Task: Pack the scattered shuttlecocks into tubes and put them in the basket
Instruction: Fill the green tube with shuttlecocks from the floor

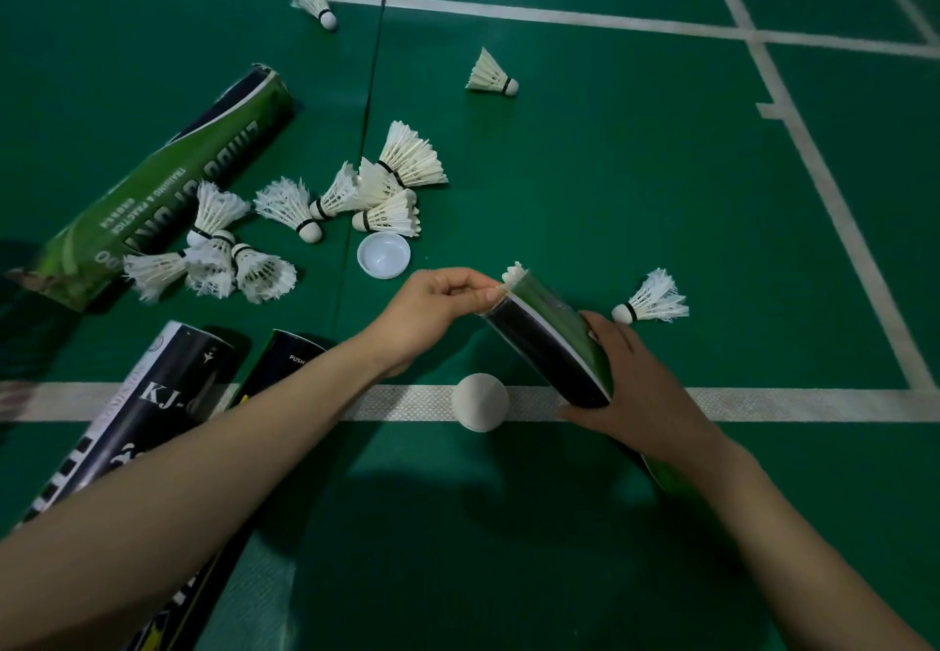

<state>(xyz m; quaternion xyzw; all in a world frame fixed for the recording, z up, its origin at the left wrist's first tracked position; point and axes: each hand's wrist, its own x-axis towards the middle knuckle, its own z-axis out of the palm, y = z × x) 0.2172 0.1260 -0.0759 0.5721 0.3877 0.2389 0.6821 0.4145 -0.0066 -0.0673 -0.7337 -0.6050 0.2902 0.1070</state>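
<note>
A green-and-black tube (549, 340) is held tilted above the court floor (636, 167), its open mouth raised toward the upper left, and is gripped around its middle by the right hand (638, 388). The left arm is stretched in from the lower left. The feathers of a shuttlecock (513, 274) jutting from the mouth are pinched by the left hand (432, 309).

The green tube (168, 177) lying at the left carries the small words "TRAINING & PRACTICE", upside down to the camera. The larger lettering beside them cannot be made out, except "00" near the tube's near end. The black tube (152, 396) at lower left reads "KJ-". The second black tube (290, 351) beside it shows "PUSH".
</note>
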